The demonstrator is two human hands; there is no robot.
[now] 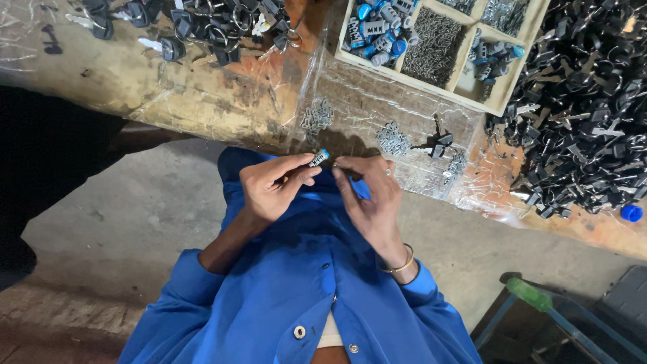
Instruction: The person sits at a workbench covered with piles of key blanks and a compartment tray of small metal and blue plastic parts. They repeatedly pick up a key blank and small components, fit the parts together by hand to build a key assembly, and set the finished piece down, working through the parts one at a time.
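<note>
My left hand [273,185] pinches a small silver lock cylinder with a blue end [319,158] between thumb and forefinger, held just below the table edge. Close beside it on the right, my right hand [367,195] has its fingertips pressed together near the cylinder's end; anything between them is too small to tell. A ring and a gold bangle [402,265] are on the right hand. Both hands hover over my lap in blue clothing.
A plastic-covered wooden table [222,101] holds small piles of metal bits [317,116], a black key [439,143], a divided wooden tray [502,101] of blue-capped cylinders and springs, and big heaps of black-headed keys [586,114]. A blue cap [631,213] lies far right. A blue metal frame [539,303] stands on the floor.
</note>
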